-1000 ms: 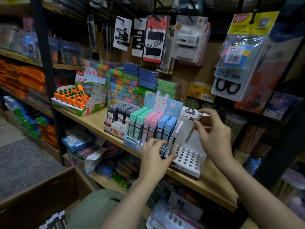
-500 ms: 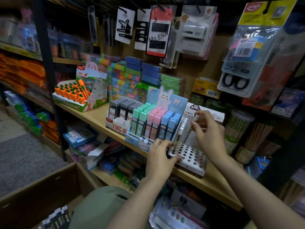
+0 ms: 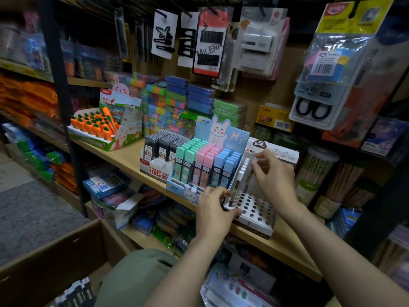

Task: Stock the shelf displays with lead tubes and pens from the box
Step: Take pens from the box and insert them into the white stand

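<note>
Presently, the white perforated pen stand (image 3: 254, 210) sits on the wooden shelf (image 3: 124, 155), just right of the rabbit-print lead tube display (image 3: 205, 167). Left hand (image 3: 213, 212) grips the stand's front left corner, fingers curled over its edge. Right hand (image 3: 273, 176) is above the stand's rear rows, thumb and fingers pinching a white-capped pen (image 3: 250, 173); whether its tip has entered a hole cannot be told. A row of white-capped pens (image 3: 240, 176) stands along the stand's left side. Cardboard box (image 3: 55, 262) lies below-left of the stand.
</note>
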`<act>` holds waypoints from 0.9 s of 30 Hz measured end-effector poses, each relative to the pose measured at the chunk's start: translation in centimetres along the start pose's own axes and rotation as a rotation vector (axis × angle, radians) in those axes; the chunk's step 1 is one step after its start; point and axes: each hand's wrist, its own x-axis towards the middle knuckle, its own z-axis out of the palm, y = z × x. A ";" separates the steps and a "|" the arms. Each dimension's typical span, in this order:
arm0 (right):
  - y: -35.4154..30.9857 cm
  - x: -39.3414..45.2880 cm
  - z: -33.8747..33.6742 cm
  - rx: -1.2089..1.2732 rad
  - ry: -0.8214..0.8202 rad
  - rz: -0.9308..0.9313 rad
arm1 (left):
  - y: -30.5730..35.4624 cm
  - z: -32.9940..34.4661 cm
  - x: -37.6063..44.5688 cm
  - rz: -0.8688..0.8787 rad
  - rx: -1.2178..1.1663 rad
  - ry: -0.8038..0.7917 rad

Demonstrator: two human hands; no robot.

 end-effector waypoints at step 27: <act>-13.4 -2.4 -1.4 0.895 -0.473 0.339 | -4.2 -13.1 0.9 -0.184 -0.120 -0.017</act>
